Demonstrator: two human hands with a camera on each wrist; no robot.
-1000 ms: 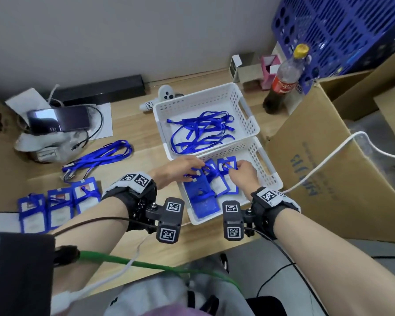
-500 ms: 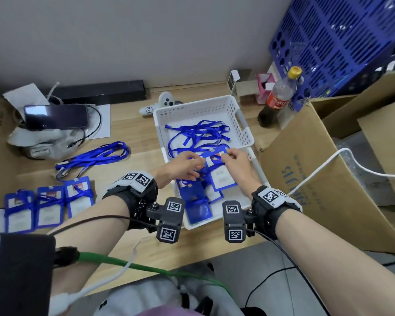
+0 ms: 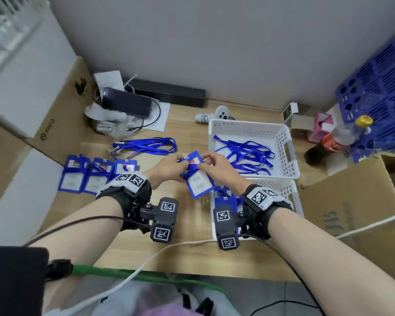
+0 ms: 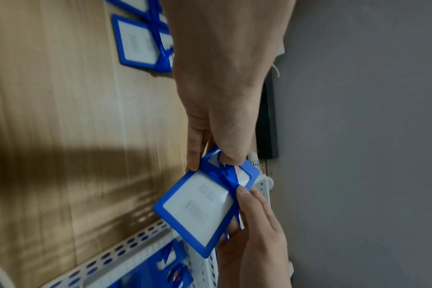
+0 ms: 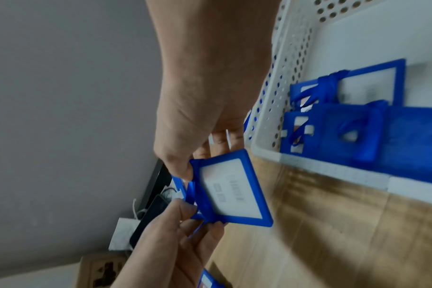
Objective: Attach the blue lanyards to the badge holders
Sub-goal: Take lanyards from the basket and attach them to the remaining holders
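Observation:
I hold one blue badge holder (image 3: pixel 197 182) with a white card in it above the table, just left of the baskets. A blue lanyard strap is wrapped and tied round its upper part. My left hand (image 3: pixel 180 166) pinches the holder's top edge (image 4: pixel 219 159). My right hand (image 3: pixel 205 161) pinches the strap at the holder's side (image 4: pixel 242 192). In the right wrist view the holder (image 5: pixel 232 191) sits between both hands. Loose lanyards (image 3: pixel 244 153) lie in the far white basket (image 3: pixel 282 133). More holders (image 5: pixel 353 124) lie in the near basket (image 3: pixel 290 195).
Three finished badge holders (image 3: pixel 94 174) lie in a row at the left, with a lanyard bundle (image 3: pixel 146 145) behind them. A cola bottle (image 3: pixel 338 140), cardboard box (image 3: pixel 351 213) and blue crate (image 3: pixel 379 99) stand at the right. A phone (image 3: pixel 127 102) and controller (image 3: pixel 214 115) lie at the back.
Both hands have lifted one badge holder out of the near basket and carried it up and to the left. The head view has swung left.

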